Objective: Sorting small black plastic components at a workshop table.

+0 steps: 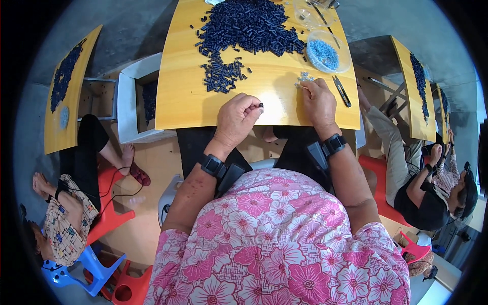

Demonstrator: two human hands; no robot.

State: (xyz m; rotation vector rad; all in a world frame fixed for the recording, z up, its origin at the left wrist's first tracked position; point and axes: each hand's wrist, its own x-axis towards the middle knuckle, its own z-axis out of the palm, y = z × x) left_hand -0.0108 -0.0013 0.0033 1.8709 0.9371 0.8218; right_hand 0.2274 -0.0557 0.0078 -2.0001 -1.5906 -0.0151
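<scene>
Near the table's front edge, my left hand [237, 118] is closed, with a small black cylindrical piece [261, 105] pinched between thumb and forefinger. My right hand [320, 103] reaches down to the tabletop with its fingertips pressed together at a little heap of clear bluish pieces [305, 77]. Whatever those fingertips hold is too small to make out. Beyond my left hand lies a loose cluster of black cylindrical pieces [221, 75], and behind it spreads a large pile of the same kind [244, 25].
Right of the big pile stands a clear round tub [344, 59] of small blue pieces [323, 55]. Black-handled thread snips [342, 91] lie beside my right hand. A white box [128, 109] is left of the yellow table [175, 76]. Other people sit at tables on both sides.
</scene>
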